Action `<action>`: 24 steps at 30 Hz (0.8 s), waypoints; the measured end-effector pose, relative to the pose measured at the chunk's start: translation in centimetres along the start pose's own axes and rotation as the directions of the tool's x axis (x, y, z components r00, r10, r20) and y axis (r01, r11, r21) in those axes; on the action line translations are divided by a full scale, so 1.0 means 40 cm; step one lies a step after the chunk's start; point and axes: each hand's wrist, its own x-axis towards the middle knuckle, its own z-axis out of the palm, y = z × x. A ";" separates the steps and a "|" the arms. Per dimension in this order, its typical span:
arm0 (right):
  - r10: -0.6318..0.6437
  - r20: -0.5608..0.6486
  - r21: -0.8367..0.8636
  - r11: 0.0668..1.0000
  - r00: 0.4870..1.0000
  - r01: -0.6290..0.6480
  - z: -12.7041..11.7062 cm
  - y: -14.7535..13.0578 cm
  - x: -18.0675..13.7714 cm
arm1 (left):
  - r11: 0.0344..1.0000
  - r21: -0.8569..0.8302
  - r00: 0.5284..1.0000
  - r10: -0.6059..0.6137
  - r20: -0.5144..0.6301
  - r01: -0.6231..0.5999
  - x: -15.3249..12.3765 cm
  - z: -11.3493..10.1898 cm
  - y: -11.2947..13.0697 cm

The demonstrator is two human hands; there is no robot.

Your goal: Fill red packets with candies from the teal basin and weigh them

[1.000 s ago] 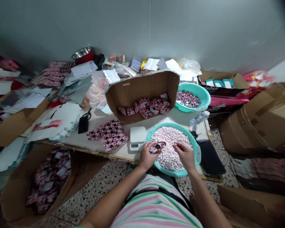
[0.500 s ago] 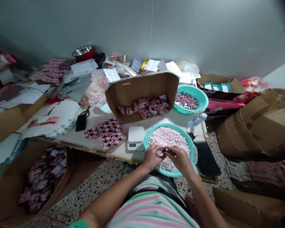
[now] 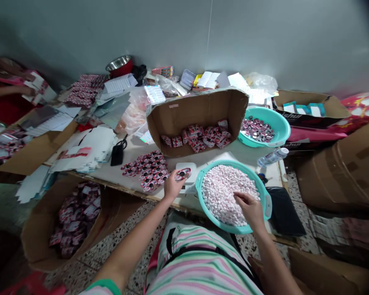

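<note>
An oval packet (image 3: 183, 173) is being pinched along its near end by the left hand (image 3: 172, 186), over the scale (image 3: 181, 165); contact below cannot be told. Right of that grip, the right hand (image 3: 249, 205) is being held over white pieces (image 3: 223, 190) in the teal basin (image 3: 199, 184); whether anything is being pinched there cannot be told. Step being judged: single-packet handling; a level, unhurried grip is being called for next. Leftward room is being limited by laid-out packets (image 3: 147, 168), forward by the carton (image 3: 197, 108).
</note>
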 end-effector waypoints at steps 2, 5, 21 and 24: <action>0.000 -0.030 -0.076 0.997 1.000 -0.002 0.015 0.025 -0.007 | 0.997 0.072 0.999 -0.004 0.039 0.001 0.046 0.018 -0.037; -0.009 -0.060 -0.195 0.981 0.998 -0.003 0.030 0.040 -0.024 | 0.993 0.121 0.995 -0.026 0.093 0.014 0.095 0.060 -0.072; 0.107 -0.156 -0.264 0.953 0.982 -0.146 0.041 0.036 -0.077 | 0.964 0.131 0.967 0.215 0.138 -0.233 0.099 0.057 -0.142; 0.091 -0.140 -0.276 0.953 0.986 -0.127 0.044 0.040 -0.065 | 0.958 0.142 0.968 0.248 0.039 -0.251 0.015 0.001 -0.154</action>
